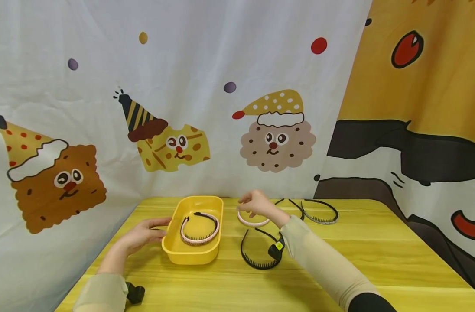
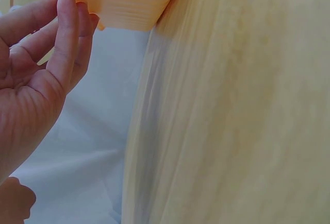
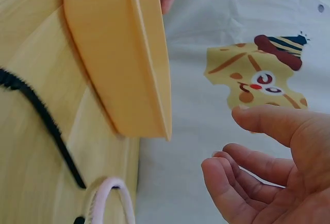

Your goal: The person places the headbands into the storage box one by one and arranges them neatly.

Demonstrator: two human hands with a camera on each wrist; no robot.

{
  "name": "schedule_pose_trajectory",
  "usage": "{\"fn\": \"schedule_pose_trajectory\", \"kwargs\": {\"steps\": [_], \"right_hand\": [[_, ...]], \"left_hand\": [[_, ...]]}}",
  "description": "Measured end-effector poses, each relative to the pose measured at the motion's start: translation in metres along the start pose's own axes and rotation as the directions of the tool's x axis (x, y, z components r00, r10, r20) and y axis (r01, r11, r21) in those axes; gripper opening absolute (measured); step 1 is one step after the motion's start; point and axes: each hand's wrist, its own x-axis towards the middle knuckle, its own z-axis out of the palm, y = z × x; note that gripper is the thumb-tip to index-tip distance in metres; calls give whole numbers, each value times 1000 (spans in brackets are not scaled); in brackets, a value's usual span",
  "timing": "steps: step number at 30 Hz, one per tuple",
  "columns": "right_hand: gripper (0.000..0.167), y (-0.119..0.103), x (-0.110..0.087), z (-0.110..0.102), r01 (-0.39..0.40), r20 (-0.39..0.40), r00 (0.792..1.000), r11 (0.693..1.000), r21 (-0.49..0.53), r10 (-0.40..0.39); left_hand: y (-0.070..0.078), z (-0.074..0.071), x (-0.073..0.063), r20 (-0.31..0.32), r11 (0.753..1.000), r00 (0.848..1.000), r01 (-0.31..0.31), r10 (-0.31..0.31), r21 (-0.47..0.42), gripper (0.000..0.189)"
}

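A yellow plastic basket [image 1: 192, 258] stands on the table with pink and dark toothed headbands [image 1: 200, 239] lying in it. My left hand [image 1: 141, 235] is at the basket's left side, its fairly straight fingers touching the wall near the rim, as the left wrist view shows. To the right of the basket, my right hand [image 1: 259, 203] hovers above a pink headband [image 1: 254, 224] with nothing in it. Its thumb and fingers stand apart in the right wrist view, and the pink headband [image 3: 109, 184] lies below them. Closer to me is a black toothed headband [image 1: 257, 265], partly behind the right wrist camera.
A silver-grey headband [image 1: 325, 221] lies at the back right of the yellow wood-grain table [image 1: 378, 255]. Next to it, another dark headband [image 1: 297, 203] is partly hidden by my right arm. A printed curtain [image 1: 222, 121] hangs behind the table.
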Motion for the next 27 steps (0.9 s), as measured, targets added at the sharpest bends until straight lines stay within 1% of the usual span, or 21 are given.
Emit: {"fn": "schedule_pose_trajectory", "kwargs": {"steps": [3,7,10,15,21,27], "right_hand": [[34,12,-10,-7,-19,-5,1000,1000,9,19],[33,27,-23,-16,-71,-23,997,997,25,71],[36,36,-32,-24,-96,-20,995,994,52,97],[39,55,-50,-33,-127,-14,992,990,66,128],[44,82,-69,-37,-193,-13,981,975,110,195],[47,97,-83,-33,-232,-9,972,961,149,236]], "left_hand": [[0,0,1,5,1000,1000,-1,1,6,61],[0,-1,1,4,1000,1000,2,-2,1,61],[0,-1,2,5,1000,1000,0,0,-3,61],[1,0,2,10,1000,1000,-4,4,2,62],[2,0,1,13,1000,1000,-7,7,7,62],[3,0,0,12,1000,1000,-5,4,13,62]]}}
